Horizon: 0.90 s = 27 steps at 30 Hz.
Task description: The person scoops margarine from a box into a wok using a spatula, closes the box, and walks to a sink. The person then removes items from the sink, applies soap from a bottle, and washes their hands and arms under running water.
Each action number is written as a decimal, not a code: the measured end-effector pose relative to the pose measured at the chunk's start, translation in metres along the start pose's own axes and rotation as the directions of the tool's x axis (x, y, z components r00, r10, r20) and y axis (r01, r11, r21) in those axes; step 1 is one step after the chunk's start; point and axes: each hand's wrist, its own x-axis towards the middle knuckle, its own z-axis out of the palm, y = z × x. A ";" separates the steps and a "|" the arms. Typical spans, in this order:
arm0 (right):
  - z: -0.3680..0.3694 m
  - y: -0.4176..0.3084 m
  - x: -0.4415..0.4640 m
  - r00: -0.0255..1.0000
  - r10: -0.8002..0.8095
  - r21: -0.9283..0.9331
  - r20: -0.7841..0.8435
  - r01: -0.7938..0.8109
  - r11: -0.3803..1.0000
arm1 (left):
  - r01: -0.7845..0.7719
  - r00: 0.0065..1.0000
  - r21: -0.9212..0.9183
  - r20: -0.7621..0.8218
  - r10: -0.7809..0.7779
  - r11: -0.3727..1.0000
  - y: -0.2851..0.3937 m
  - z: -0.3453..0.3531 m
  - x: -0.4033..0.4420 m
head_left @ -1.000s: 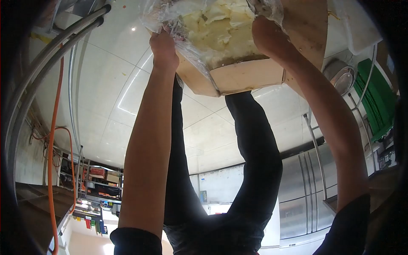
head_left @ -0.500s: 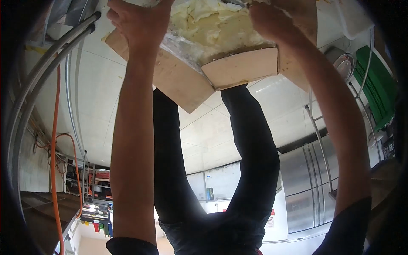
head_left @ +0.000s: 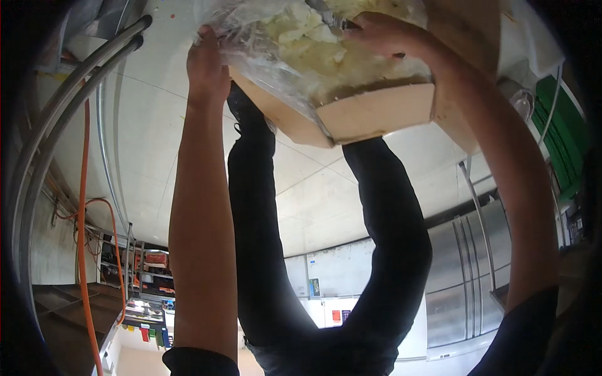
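An open cardboard box (head_left: 376, 114) stands in front of my legs, its flaps folded outward. Inside is a soft, pale yellow, butter-like mass (head_left: 313, 53), and a clear plastic liner (head_left: 251, 44) lines the box and spills over its left side. My left hand (head_left: 209, 69) is closed on the liner's edge at the left of the box. Over the yellow mass, my right hand (head_left: 392, 36) grips a shiny metal utensil (head_left: 321, 9). The utensil's far end is cut off by the top of the view, so its exact kind cannot be told.
Curved metal rails (head_left: 81, 78) and an orange hose (head_left: 84, 219) run along the left. A green crate-like object (head_left: 558, 138) and a metal rack (head_left: 480, 229) stand at the right, near stainless steel doors (head_left: 461, 276). Loaded shelves (head_left: 153, 269) are behind at left.
My left hand has moved down and right, drawing the plastic liner up over the box's left flap. My right hand with the utensil has shifted left and lower over the yellow mass.
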 end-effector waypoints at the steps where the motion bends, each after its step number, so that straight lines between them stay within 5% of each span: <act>1: 0.009 -0.014 0.000 0.998 -0.040 -0.053 -0.043 0.037 0.998 | -0.019 0.996 -0.062 0.085 0.024 0.998 -0.004 -0.006 0.009; 2: 0.017 -0.004 0.022 0.996 -0.093 -0.111 0.001 0.093 0.989 | -0.011 0.985 -0.123 0.168 0.032 0.992 -0.011 -0.012 0.014; 3: 0.022 -0.002 0.026 0.996 -0.018 0.166 0.084 0.003 0.986 | 0.006 0.969 -0.181 0.243 0.039 0.984 -0.017 -0.020 0.014; 5: 0.010 -0.035 0.006 0.997 0.026 -0.086 0.068 -0.020 0.996 | 0.048 0.976 -0.138 0.216 -0.017 0.989 -0.010 -0.011 0.000; 7: 0.011 -0.042 -0.001 0.993 0.042 -0.005 0.106 -0.041 0.999 | 0.038 0.948 -0.251 0.314 0.045 0.967 -0.017 -0.011 0.004; 8: 0.008 -0.044 -0.002 0.992 0.044 0.029 0.120 -0.048 0.998 | -0.231 0.902 -0.018 0.372 0.221 0.973 -0.018 -0.016 0.002; 11: 0.006 -0.039 -0.007 0.990 -0.053 0.052 0.128 0.047 0.998 | 0.005 0.967 -0.243 0.247 0.057 0.970 -0.019 -0.005 0.000; 17: -0.005 -0.029 0.008 0.960 -0.189 -0.175 0.207 0.226 0.958 | 0.058 0.934 -0.396 0.346 0.091 0.916 -0.015 0.005 -0.002; 20: -0.014 -0.040 0.003 0.968 -0.089 -0.245 0.236 0.148 0.958 | 0.165 0.940 -0.476 0.341 0.009 0.864 -0.015 0.006 -0.001; 23: -0.022 -0.033 0.008 0.952 -0.219 -0.357 0.213 0.284 0.890 | 0.146 0.986 -0.527 0.149 -0.079 0.837 -0.019 0.010 0.000; 27: -0.039 -0.044 -0.001 0.912 -0.244 -0.271 0.329 0.338 0.901 | 0.172 0.969 -0.620 0.246 -0.019 0.765 -0.026 0.008 0.002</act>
